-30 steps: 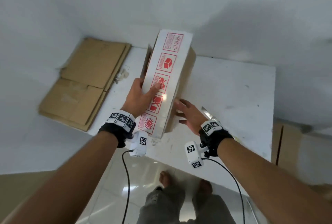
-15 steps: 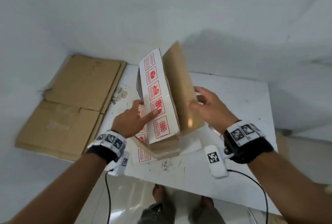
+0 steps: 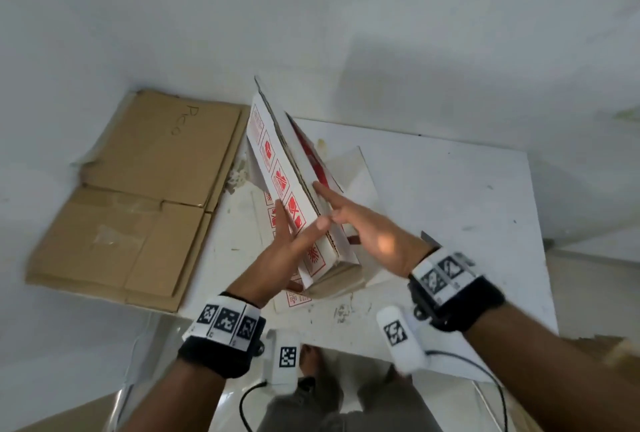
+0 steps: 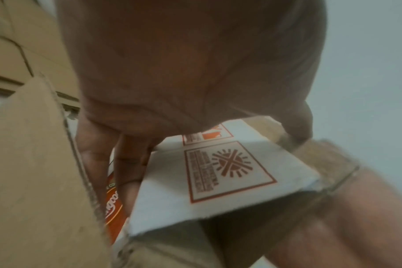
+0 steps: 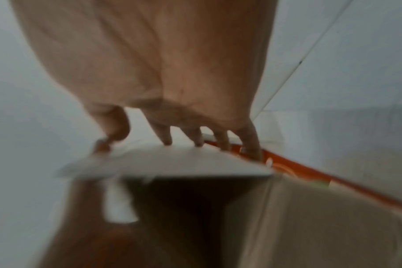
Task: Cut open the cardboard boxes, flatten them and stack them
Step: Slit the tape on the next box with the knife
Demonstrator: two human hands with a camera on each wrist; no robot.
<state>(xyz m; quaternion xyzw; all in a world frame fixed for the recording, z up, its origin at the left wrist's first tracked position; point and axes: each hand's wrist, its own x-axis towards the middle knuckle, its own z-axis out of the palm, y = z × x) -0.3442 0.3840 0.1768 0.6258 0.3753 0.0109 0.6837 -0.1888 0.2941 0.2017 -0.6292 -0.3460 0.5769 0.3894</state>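
A white cardboard box (image 3: 273, 168) with red handling symbols stands on edge on the white table (image 3: 450, 196), squeezed almost flat between my hands. My left hand (image 3: 289, 246) grips its near end, fingers along the left face and thumb over the top edge. In the left wrist view the sun-symbol panel (image 4: 218, 172) runs between those fingers and the thumb. My right hand (image 3: 367, 230) presses straight fingers against the right face. The right wrist view is blurred, and its fingertips (image 5: 168, 141) touch the box's white panel (image 5: 161, 163).
A stack of flattened brown cardboard (image 3: 138, 196) lies left of the table, beside the wall. A dark knife blade (image 3: 428, 238) pokes out behind my right wrist. Another brown box (image 3: 609, 348) sits low at the right. My feet stand at the table's near edge.
The box has gone from an open tube to nearly flat and leans left. My right hand moved from the brown inner panel onto the outer right face.
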